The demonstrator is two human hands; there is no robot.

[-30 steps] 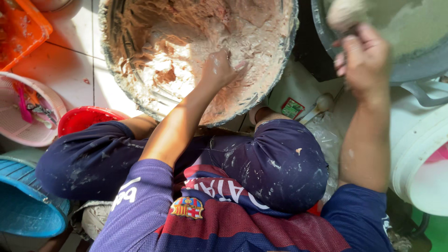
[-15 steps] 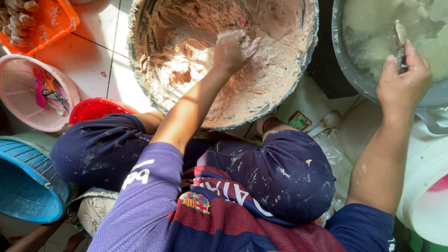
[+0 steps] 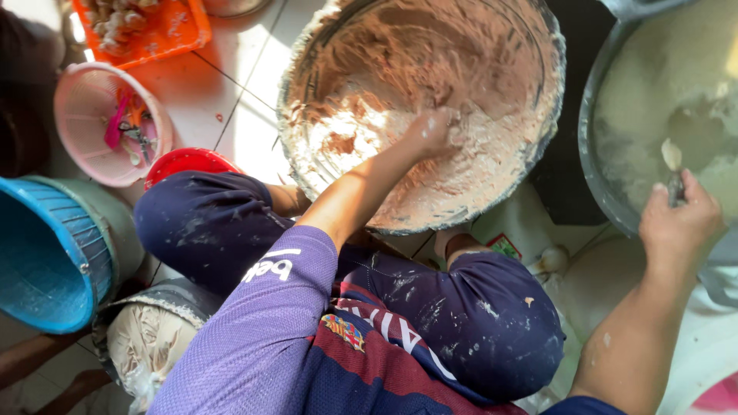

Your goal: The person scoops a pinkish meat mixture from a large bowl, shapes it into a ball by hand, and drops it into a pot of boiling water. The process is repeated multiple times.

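My left hand [image 3: 432,132] is sunk in the pinkish paste of a large round metal bowl [image 3: 323,73] in front of my knees, fingers closed in the mixture. My right hand [image 3: 680,217] grips a spoon [image 3: 673,165] whose bowl rests in the pale mixture of a second metal basin [image 3: 607,192] at the right. I sit with my knees in dark blue trousers [image 3: 477,323] below the bowl.
A pink basket [image 3: 88,100] with small tools stands at the left, an orange tray [image 3: 165,31] behind it. A blue basket [image 3: 46,261], a red lid [image 3: 184,161] and a bag of pale stuff [image 3: 150,346] lie at lower left. A white bucket [image 3: 707,361] is at lower right.
The view has swung so the big bowl sits further right. My left hand has dug into the paste. My right hand came down from the basin's rim, gripping the spoon.
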